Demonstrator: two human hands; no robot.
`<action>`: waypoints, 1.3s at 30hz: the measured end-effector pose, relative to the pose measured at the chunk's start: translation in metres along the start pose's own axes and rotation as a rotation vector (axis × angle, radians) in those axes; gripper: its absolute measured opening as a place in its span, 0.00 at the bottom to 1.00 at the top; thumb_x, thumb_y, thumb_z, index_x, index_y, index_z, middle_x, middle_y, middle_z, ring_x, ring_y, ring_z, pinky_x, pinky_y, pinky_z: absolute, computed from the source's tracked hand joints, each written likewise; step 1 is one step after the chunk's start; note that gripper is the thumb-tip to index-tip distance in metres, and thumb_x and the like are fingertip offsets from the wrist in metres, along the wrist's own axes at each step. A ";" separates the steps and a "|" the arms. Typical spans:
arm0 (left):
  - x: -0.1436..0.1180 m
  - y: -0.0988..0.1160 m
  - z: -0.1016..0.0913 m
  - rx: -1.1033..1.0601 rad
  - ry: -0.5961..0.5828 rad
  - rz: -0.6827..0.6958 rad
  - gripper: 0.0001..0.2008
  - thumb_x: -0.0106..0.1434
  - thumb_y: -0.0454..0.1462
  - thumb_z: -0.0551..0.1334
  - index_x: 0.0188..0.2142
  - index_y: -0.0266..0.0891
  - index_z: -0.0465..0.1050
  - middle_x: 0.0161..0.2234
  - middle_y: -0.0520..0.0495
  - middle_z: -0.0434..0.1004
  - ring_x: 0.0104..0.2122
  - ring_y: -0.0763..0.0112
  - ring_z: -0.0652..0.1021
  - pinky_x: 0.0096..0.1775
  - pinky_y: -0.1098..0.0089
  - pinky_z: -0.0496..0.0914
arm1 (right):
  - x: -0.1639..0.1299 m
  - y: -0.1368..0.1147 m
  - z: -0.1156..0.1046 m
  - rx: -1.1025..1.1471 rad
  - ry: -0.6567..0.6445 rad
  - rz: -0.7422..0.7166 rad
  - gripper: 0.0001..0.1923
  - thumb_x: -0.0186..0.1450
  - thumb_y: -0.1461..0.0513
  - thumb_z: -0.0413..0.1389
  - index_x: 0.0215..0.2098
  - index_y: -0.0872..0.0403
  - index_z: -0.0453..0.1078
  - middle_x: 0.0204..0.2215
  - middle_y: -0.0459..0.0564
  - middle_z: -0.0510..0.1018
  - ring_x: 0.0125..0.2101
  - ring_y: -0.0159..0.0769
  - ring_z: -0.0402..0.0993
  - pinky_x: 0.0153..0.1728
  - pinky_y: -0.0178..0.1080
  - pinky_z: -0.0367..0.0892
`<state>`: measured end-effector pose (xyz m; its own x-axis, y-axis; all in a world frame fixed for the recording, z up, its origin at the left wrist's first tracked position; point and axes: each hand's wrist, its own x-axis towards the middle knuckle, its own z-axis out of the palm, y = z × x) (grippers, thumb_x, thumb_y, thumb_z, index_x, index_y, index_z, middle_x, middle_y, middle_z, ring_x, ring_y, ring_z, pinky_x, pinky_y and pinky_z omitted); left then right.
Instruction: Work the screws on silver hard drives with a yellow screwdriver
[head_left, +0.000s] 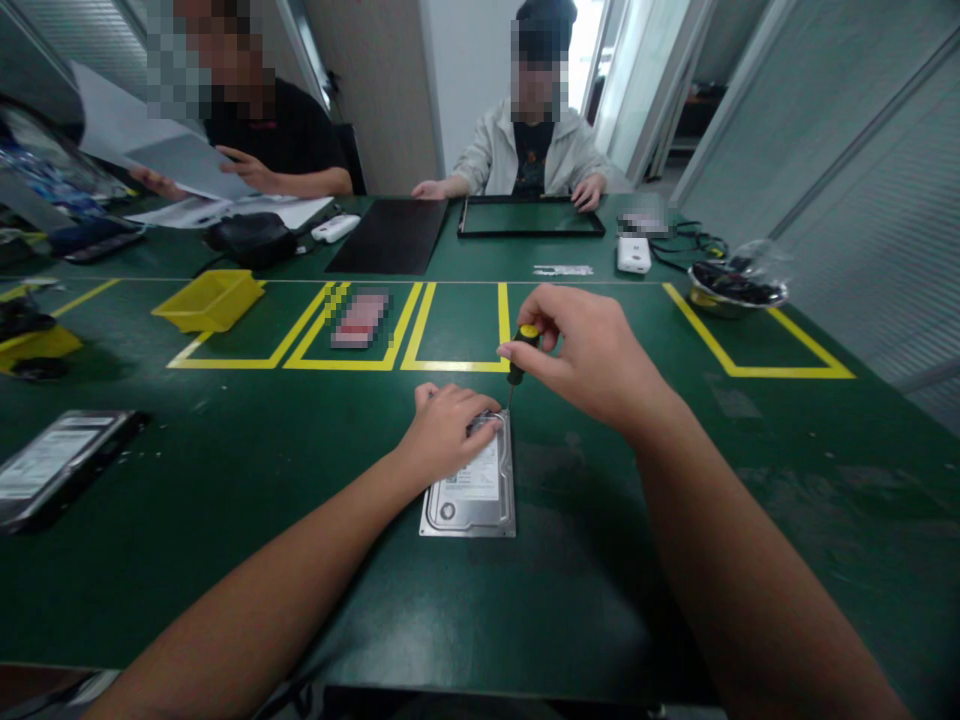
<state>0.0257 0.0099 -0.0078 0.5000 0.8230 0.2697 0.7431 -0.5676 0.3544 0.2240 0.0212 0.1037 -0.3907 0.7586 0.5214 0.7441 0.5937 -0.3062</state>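
A silver hard drive (469, 505) with a white label lies flat on the green table in front of me. My left hand (450, 430) is over its far part, thumb on the label and fingers bent around the far end, gripping it. Between the thumb and fingers of my right hand (574, 345) is a small screwdriver (516, 365) with a black and yellow handle. It stands nearly upright, its tip at the drive's far right corner. Whether the tip sits in a screw is too small to make out.
Another hard drive (56, 465) lies at the left. Beyond the yellow tape lines are a yellow bin (210, 300), a black panel (390, 235), a black frame (531, 233) and a metal bowl (724, 300) of dark parts. Two people sit across the table.
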 end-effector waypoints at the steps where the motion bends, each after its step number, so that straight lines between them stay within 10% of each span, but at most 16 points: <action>1: 0.000 0.000 0.000 0.001 -0.001 0.000 0.11 0.68 0.45 0.57 0.43 0.47 0.76 0.42 0.50 0.81 0.44 0.59 0.74 0.44 0.58 0.52 | 0.000 0.000 0.000 -0.003 0.002 0.003 0.10 0.61 0.57 0.61 0.32 0.55 0.67 0.28 0.44 0.72 0.29 0.32 0.63 0.33 0.35 0.53; 28: 0.000 0.001 -0.002 0.001 -0.014 -0.008 0.12 0.68 0.45 0.56 0.44 0.47 0.76 0.42 0.50 0.81 0.44 0.59 0.73 0.45 0.57 0.52 | 0.000 0.000 0.006 -0.030 -0.180 0.084 0.09 0.63 0.60 0.60 0.40 0.56 0.70 0.32 0.50 0.78 0.30 0.34 0.69 0.32 0.36 0.57; 39: -0.001 -0.001 -0.001 -0.007 -0.015 -0.019 0.13 0.68 0.46 0.56 0.45 0.46 0.75 0.42 0.50 0.81 0.45 0.59 0.74 0.47 0.57 0.52 | -0.006 -0.008 -0.034 -0.100 -0.034 0.118 0.10 0.62 0.56 0.61 0.38 0.53 0.72 0.29 0.48 0.78 0.28 0.37 0.70 0.30 0.37 0.57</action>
<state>0.0240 0.0091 -0.0075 0.4921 0.8340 0.2496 0.7495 -0.5517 0.3658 0.2383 0.0027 0.1302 -0.3137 0.8313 0.4589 0.8358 0.4710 -0.2820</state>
